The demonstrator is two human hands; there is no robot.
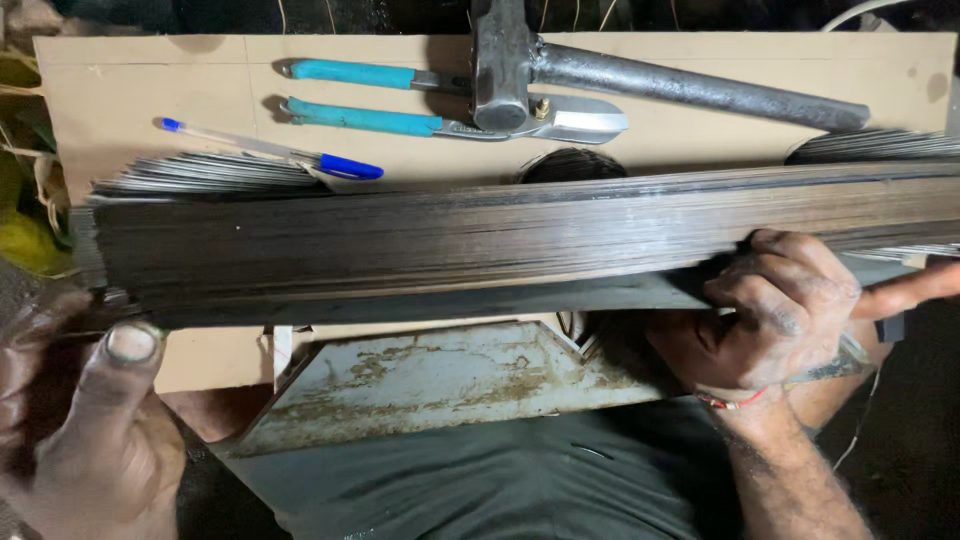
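Note:
A thick stack of thin grey metal sheets [480, 235] stretches across the view, seen edge-on. My left hand [85, 430] supports its left end from below, thumb pointing up toward the stack's lower edge. My right hand [775, 305] grips the stack's lower right part, fingers curled over the front edge. A rusty white-painted metal plate [430, 385] lies slanted beneath the stack, over my lap.
A cardboard sheet [120, 90] lies behind the stack. On it rest a blue pen [270, 150], snips with teal handles [400, 115] and a heavy hammer [620, 75] with a metal handle. More sheet piles show at right [880, 145].

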